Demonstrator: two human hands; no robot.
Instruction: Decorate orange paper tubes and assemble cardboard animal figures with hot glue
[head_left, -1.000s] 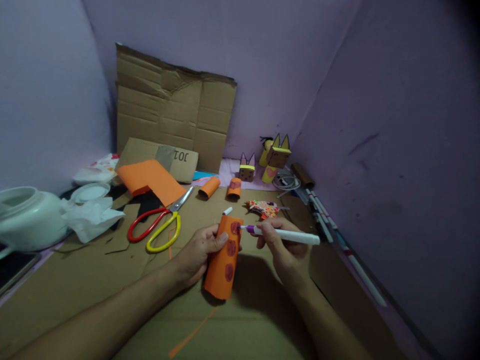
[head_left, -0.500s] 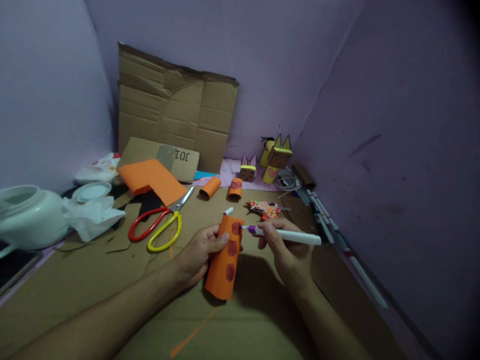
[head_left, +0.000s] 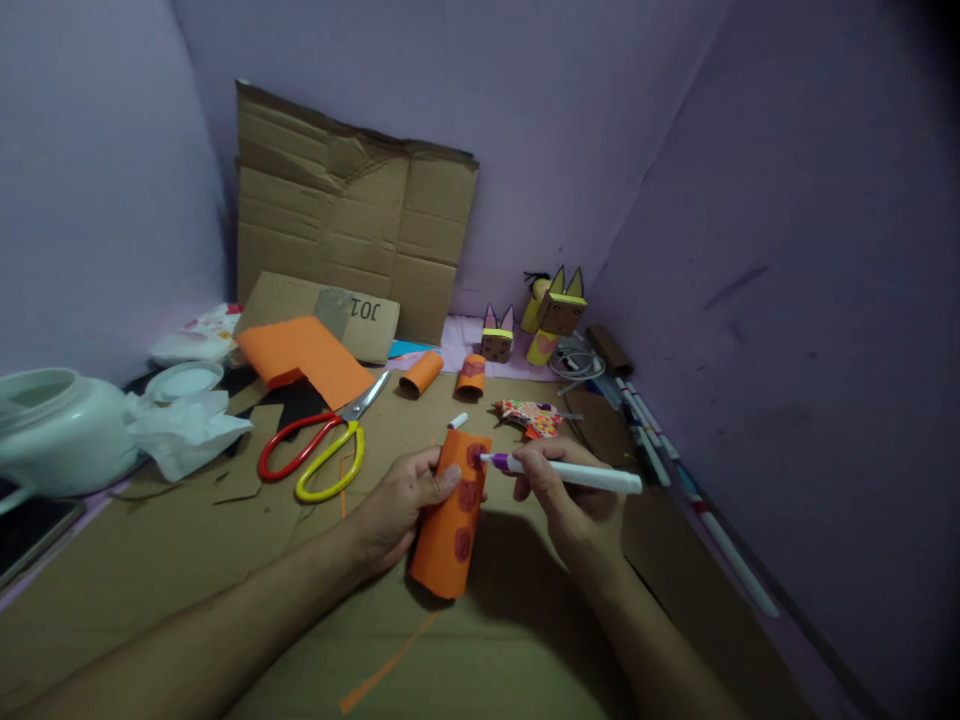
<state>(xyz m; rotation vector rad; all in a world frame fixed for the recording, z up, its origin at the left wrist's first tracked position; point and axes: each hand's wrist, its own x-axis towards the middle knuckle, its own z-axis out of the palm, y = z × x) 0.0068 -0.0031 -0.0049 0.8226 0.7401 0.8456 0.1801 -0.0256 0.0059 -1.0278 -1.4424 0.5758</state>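
My left hand (head_left: pixel 409 505) is closed around an orange paper tube (head_left: pixel 439 565), thumb on its front and fingers mostly hidden behind. Three dark reddish-purple spots run down the tube's side. A white marker with a purple tip end (head_left: pixel 577 474) is pinched in my right hand (head_left: pixel 574 510), its point touching the topmost spot. Just beyond the tube lies the white marker cap (head_left: pixel 458 421). Scissors (head_left: pixel 349 425) with one red and one yellow handle rest open to the left of my left hand.
Two small orange tubes (head_left: pixel 422 374) stand or lie farther back, near a floral-patterned glue gun (head_left: pixel 529 416). Cardboard animal figures (head_left: pixel 562 312) are by the wall. Folded orange paper (head_left: pixel 307 355), a white teapot-like pot (head_left: pixel 64 430) and crumpled tissue (head_left: pixel 187 435) occupy the left. Markers (head_left: pixel 727 555) line the right edge.
The tube has turned very slightly in my left hand, shifting the spots a little to the right. The marker point stays at the top spot; both grips are the same.
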